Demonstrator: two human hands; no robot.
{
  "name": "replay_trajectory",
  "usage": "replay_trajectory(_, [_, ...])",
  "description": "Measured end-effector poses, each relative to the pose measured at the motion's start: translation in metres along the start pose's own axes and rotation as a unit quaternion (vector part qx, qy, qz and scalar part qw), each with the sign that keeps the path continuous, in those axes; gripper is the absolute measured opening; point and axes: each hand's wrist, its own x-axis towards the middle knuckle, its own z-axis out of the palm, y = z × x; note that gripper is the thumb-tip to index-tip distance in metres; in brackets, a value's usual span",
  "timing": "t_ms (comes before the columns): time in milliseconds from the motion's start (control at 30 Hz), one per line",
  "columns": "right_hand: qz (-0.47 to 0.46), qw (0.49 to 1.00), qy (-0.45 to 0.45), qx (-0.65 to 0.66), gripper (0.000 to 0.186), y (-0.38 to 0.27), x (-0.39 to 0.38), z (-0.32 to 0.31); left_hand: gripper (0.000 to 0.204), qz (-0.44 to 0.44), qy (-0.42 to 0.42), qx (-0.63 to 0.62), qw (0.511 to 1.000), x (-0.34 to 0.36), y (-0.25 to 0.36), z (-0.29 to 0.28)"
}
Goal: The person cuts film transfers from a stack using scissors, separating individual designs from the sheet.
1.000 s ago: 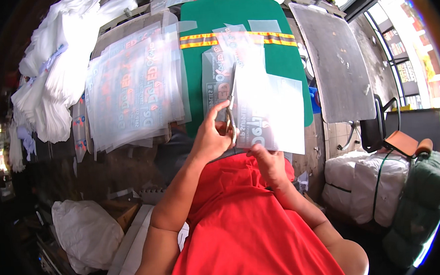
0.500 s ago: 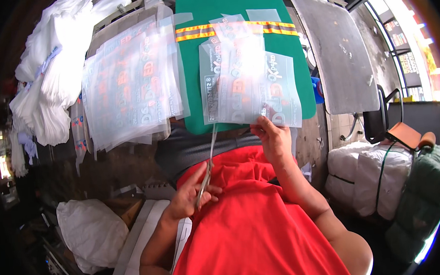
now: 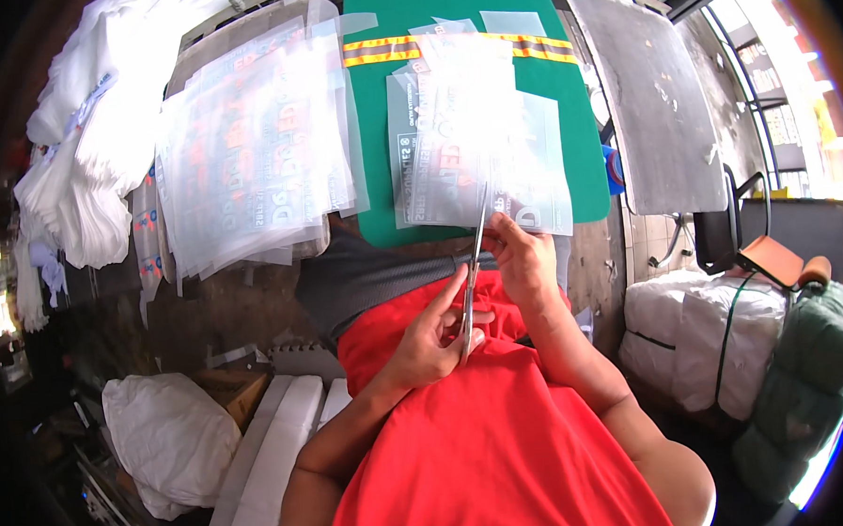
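Observation:
My left hand (image 3: 431, 349) grips long metal scissors (image 3: 474, 278), whose blades point up and away from me at the near edge of printed translucent plastic sheets (image 3: 539, 164). My right hand (image 3: 525, 268), just right of the blades, pinches the near edge of those sheets between thumb and fingers. The sheets overlap in a loose pile on a green board (image 3: 581, 153), crossed by a yellow-orange and grey striped band (image 3: 379, 50). Whether the blade tips lie over or under the sheet I cannot tell.
Left are a board with piled printed sheets (image 3: 248, 158) and hanging white plastic (image 3: 79, 184). Right are a bare grey board (image 3: 650, 103), a chair (image 3: 717, 241) and wrapped bales (image 3: 688, 336). A white sack (image 3: 166, 443) sits lower left, beside a carton (image 3: 235, 398).
Over the last second the scissors dropped toward my lap, then rose rightward to the sheets' near edge. My right hand moved up onto that edge; the sheets shifted slightly.

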Motion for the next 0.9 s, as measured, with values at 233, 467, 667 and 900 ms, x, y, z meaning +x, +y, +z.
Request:
replay_trajectory(233, [-0.035,0.999,0.003,-0.039,0.028,0.006,-0.002,0.001,0.086,0.011,-0.015,0.039,0.999,0.011,-0.009,0.000])
replay_trajectory(467, [-0.035,0.999,-0.001,-0.038,0.026,0.005,-0.001,0.000,0.085,0.010,-0.006,0.040,0.999,0.012,-0.003,0.004])
replay_trajectory(667, [-0.043,0.998,0.011,-0.037,0.025,0.008,-0.005,-0.001,0.082,-0.055,0.013,0.008,0.998,0.005,0.019,0.016])
replay_trajectory(900, [-0.022,0.998,0.022,-0.050,0.024,0.008,-0.006,-0.010,0.081,-0.040,0.003,0.004,0.999,0.013,0.019,0.015])
